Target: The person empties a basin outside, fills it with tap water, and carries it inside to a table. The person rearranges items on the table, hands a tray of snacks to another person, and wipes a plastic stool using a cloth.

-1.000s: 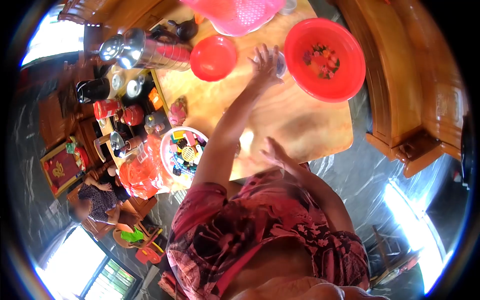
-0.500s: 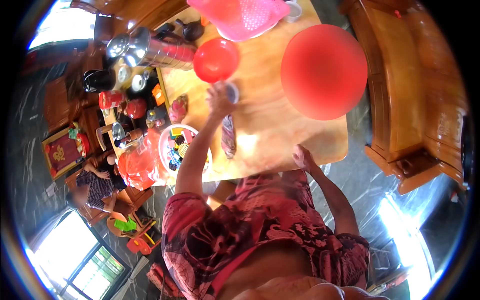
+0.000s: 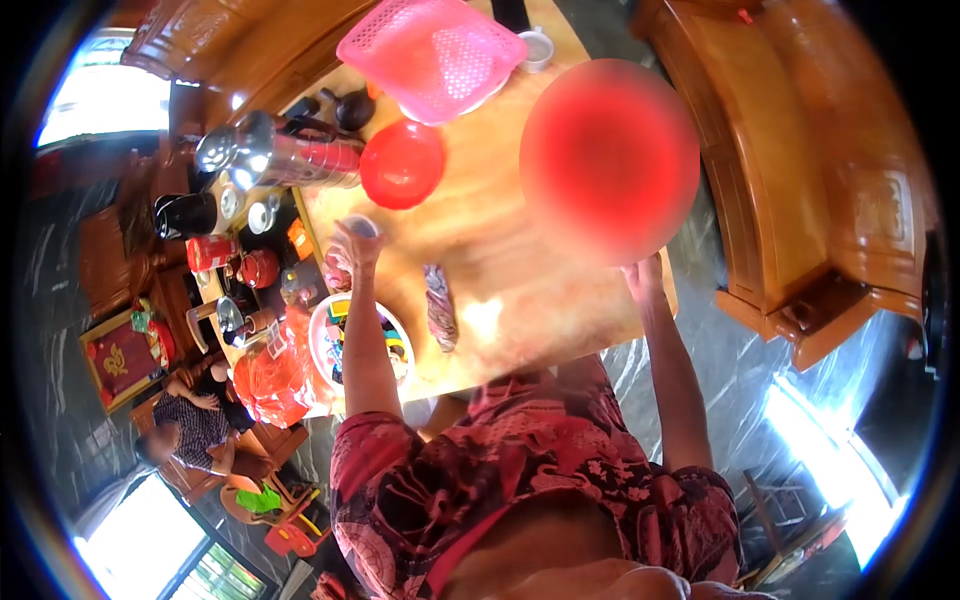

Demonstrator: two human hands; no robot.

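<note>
A glossy tan table [image 3: 485, 215] stands on a dark marbled floor [image 3: 745, 410]. At its left side, the left hand [image 3: 357, 248] grasps a small cup [image 3: 361, 226]; the right hand [image 3: 643, 278] meets the near edge of a red basin [image 3: 610, 160], its grip unclear. Near the cup lies a dragon fruit [image 3: 335, 266]; farther off are a crumpled bundle [image 3: 438, 308], a red bowl [image 3: 402, 165] and a pink perforated basket [image 3: 430, 55].

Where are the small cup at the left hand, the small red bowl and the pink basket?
Small cup [image 3: 360, 226]: head view, middle of its visible part.
Small red bowl [image 3: 402, 165]: head view, middle of its visible red surface.
Pink basket [image 3: 486, 66]: head view, on its perforated side.
</note>
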